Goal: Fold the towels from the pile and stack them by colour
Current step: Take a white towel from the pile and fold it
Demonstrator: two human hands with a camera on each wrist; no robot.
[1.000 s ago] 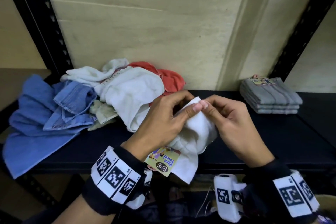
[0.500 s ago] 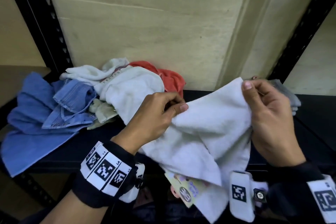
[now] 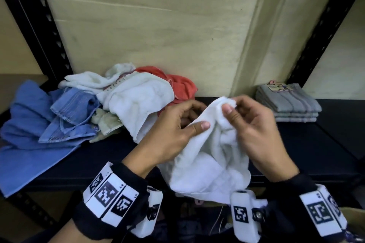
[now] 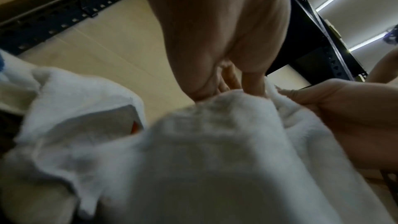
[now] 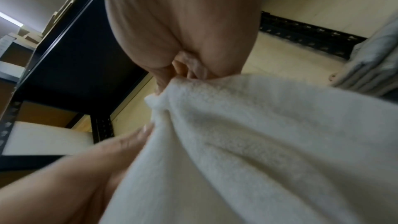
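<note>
Both hands hold one white towel (image 3: 209, 165) up in front of the black shelf (image 3: 308, 144). My left hand (image 3: 177, 130) pinches its upper edge between thumb and fingers. My right hand (image 3: 246, 122) grips a bunched corner just to the right, close beside the left. The cloth hangs crumpled below both hands (image 4: 215, 159) (image 5: 258, 142). An unfolded pile lies at the shelf's left: white towels (image 3: 136, 100), an orange-red one (image 3: 177, 85) and blue ones (image 3: 39, 128). A folded stack of grey towels (image 3: 290, 104) sits at the right.
A beige wall (image 3: 158, 25) backs the shelf, with black perforated uprights at left (image 3: 37, 25) and right (image 3: 324, 25). Bare shelf surface shows between the pile and the grey stack.
The right hand, which had drawn the towel out wide to the right half a second ago, has come back beside the left. The towel is bunched again.
</note>
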